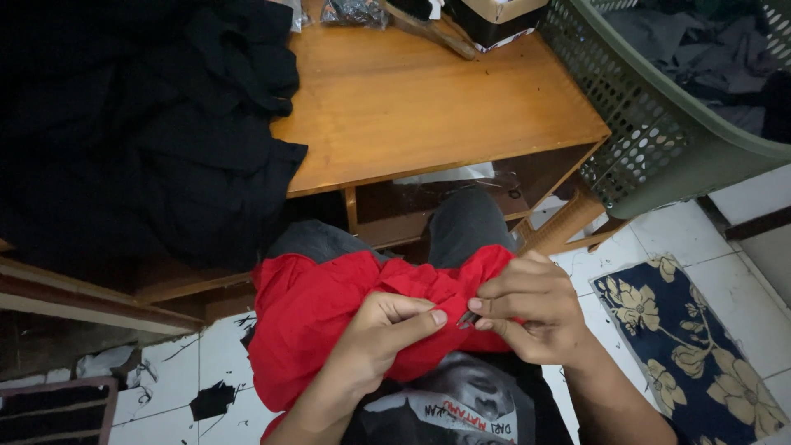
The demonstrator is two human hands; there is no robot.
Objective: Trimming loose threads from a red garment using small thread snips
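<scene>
Both hands meet at one bunched fold: the right hand [527,309] pinches a small dark metal snipping tool [468,319] pointing left toward the left hand [387,330], which clamps the crumpled red cloth garment [313,317] lying on the lap, below the wooden table [428,107].

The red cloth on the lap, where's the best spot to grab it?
Grab the red cloth at the bunched fold on top, coming from above. It sticks up there, where the left hand and right hand pinch it; the rest drapes loosely.
</scene>
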